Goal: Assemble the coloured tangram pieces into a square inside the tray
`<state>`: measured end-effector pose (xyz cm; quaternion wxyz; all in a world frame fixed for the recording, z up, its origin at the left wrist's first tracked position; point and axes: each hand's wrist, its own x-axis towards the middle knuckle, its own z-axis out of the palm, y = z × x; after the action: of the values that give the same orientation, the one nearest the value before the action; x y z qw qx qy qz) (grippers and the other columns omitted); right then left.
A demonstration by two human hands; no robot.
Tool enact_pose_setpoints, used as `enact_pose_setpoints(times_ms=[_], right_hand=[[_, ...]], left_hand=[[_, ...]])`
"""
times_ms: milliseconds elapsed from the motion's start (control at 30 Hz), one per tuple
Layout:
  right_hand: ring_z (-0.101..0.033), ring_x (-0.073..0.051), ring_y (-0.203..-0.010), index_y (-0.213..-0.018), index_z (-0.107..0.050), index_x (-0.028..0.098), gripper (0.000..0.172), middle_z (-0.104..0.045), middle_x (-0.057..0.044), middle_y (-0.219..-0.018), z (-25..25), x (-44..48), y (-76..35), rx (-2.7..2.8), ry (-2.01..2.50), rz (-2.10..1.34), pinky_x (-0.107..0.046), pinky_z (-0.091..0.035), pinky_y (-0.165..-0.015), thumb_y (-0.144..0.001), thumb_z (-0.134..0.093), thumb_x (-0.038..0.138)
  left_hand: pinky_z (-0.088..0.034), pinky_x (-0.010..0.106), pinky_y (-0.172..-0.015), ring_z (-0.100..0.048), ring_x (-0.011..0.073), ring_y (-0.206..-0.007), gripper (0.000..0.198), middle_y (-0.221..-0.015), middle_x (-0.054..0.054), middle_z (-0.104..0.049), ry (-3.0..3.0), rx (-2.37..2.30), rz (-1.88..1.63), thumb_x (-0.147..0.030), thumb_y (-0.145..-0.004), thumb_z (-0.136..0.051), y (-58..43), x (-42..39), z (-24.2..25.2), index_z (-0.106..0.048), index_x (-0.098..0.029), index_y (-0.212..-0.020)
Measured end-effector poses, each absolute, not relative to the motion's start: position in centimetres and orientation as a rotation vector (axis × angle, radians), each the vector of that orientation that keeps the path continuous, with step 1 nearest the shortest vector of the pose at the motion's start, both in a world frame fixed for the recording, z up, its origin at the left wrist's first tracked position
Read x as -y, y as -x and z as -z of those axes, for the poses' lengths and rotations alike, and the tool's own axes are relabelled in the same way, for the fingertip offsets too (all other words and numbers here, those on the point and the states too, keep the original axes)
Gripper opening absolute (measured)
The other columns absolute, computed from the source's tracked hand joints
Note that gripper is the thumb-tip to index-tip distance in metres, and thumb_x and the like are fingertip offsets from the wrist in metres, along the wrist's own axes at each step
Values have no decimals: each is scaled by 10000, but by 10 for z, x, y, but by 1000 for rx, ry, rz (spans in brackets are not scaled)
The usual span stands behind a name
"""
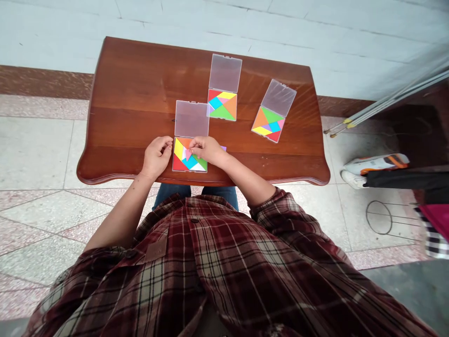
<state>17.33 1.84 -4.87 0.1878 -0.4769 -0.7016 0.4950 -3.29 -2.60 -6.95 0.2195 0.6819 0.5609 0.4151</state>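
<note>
Right, the pink tangram piece point(188, 155) is over the near tangram case point(191, 122), pinched between the right hand's point(206, 150) thumb and finger. Just beside the case's left edge sits the left hand point(157, 156), fingers curled in towards the thumb; whether it grips anything, I can't tell. In the tray we've got a yellow piece point(178, 148), a red triangle point(178, 164), a blue square point(190, 162) and orange and green too, with white gaps showing. A purple piece point(223, 148) peeks out beyond the right wrist, partly hidden. Farther back, the middle tangram case point(226, 73) and the right tangram case point(278, 97) both stand open with coloured pieces inside, all on the brown wooden table point(133, 103). Over on the right, someone's pale shoe point(353, 179) rests on the floor.
</note>
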Motion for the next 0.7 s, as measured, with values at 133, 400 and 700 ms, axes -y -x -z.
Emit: enact_pose_setpoints(times_ms=[133, 400, 700], right_hand=[[-501, -83, -590, -744, -579, 174, 58, -588, 49, -659, 46, -22, -168, 2013, 1371, -1320, -224, -380, -618, -772, -546, 135], [-479, -78, -541, -769, -569, 172, 57, -547, 54, -629, 30, -24, -169, 1881, 1459, -1364, -219, -379, -576, -799, -540, 133], [-510, -89, -622, -725, -635, 132, 57, -566, 40, -620, 4, -33, -159, 2311, 1450, -1179, -236, -370, -655, -777, -615, 142]], left_hand=[[-494, 281, -791, -579, 143, -801, 170, -886, 23, -640, -1883, -1547, -1136, -211, -826, -496, 32, 27, 69, -629, -199, -930], [-494, 292, -795, -583, 152, -816, 168, -874, 24, -640, -1896, -1538, -1137, -211, -827, -489, 32, 27, 69, -625, -203, -924], [-496, 300, -802, -585, 153, -808, 179, -859, 17, -626, -1901, -1536, -1143, -204, -820, -486, 33, 26, 71, -627, -198, -929]])
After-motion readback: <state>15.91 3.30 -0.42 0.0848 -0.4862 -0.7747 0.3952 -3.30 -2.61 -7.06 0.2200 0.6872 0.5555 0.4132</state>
